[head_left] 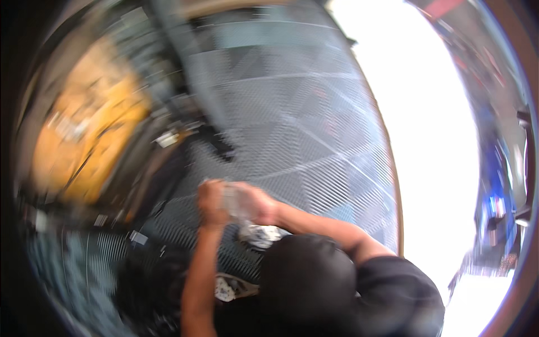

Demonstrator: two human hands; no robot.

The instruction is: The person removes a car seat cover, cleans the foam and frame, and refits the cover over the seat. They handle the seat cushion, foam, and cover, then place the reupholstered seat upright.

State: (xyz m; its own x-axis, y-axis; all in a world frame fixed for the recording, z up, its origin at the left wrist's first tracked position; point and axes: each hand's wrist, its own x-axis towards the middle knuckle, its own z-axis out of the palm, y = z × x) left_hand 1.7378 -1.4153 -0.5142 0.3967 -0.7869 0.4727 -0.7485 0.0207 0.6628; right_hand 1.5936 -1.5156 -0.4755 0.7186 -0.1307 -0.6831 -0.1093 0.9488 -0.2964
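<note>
Both my hands meet just below the middle of the head view, over the grey floor. My left hand point(211, 201) is closed at the left side of a pale grey item point(231, 203), which is too blurred to name. My right hand point(257, 205) curls round the same item from the right. Below my right hand is a white cloth-like thing with dark patterning point(261, 236). A similar patterned piece point(224, 289) shows beside my left forearm. A black rounded shape point(309, 275) fills the lower middle, next to my black sleeve point(398, 292).
At the left a yellow-orange surface point(115, 123) carries pale small things point(70, 128), with dark frame parts along its edge. Ribbed grey floor tiles point(331, 185) stretch ahead. Glaring white light covers the right side, with blurred blue things point(494, 180) beyond.
</note>
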